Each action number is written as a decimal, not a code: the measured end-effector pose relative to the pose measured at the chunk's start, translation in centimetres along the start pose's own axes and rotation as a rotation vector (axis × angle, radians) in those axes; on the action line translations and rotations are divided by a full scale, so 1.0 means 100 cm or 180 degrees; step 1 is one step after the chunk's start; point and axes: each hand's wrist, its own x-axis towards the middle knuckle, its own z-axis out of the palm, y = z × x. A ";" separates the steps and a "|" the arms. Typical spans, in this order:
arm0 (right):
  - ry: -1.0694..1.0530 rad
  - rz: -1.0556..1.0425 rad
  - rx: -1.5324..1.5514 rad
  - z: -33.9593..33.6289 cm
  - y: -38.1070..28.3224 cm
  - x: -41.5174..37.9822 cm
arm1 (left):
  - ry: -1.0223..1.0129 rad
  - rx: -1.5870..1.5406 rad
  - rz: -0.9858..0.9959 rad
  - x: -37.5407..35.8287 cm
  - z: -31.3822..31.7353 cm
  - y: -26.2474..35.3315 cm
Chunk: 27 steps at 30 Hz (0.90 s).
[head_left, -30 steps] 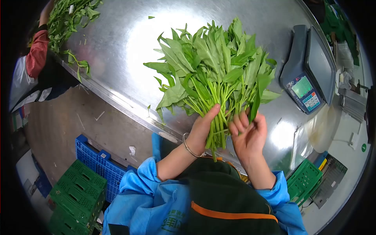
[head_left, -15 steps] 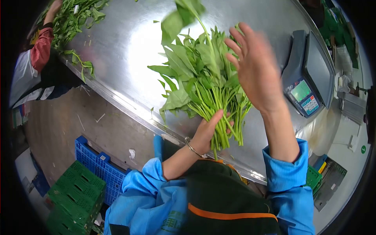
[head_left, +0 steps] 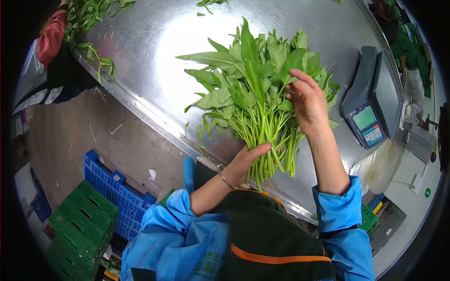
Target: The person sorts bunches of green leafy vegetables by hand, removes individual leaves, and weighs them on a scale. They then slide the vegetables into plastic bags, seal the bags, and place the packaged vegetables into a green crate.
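Observation:
A thick bunch of leafy greens [head_left: 253, 91], which looks like water spinach, has its pale stems toward me and its broad leaves away from me, above the metal table. My left hand [head_left: 248, 161], a bracelet at its wrist, is wrapped round the lower stems with the thumb across the front. Among the leaves on the bunch's right side is my right hand [head_left: 308, 100]. Its fingers are bent in and appear to pinch a leaf there; the leaves partly hide the fingertips.
A digital scale [head_left: 370, 112] stands on the metal table [head_left: 154, 89] at the right. Loose sprigs [head_left: 211, 3] lie at the far edge. At upper left, a co-worker's sleeve [head_left: 52, 37] is beside more greens [head_left: 89, 18]. Green crates [head_left: 84, 215] and a blue crate [head_left: 115, 194] stand lower left.
My right hand has come down from its raised, spread position to the leaves, and its fingers have bent in. The sprig blurred in the air above the bunch is gone from there. My left hand keeps its hold.

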 end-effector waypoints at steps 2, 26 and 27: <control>-0.0111 0.0031 0.0088 -0.004 -0.001 -0.005 | 0.0015 0.0033 0.0041 -0.001 0.003 0.001; 0.0843 -0.2575 -0.2206 -0.004 -0.100 -0.038 | 0.0476 0.0315 0.0235 0.004 0.011 -0.011; 0.0813 -0.3131 -0.2310 0.012 -0.103 -0.032 | 0.0500 0.0316 0.0222 0.003 0.011 -0.012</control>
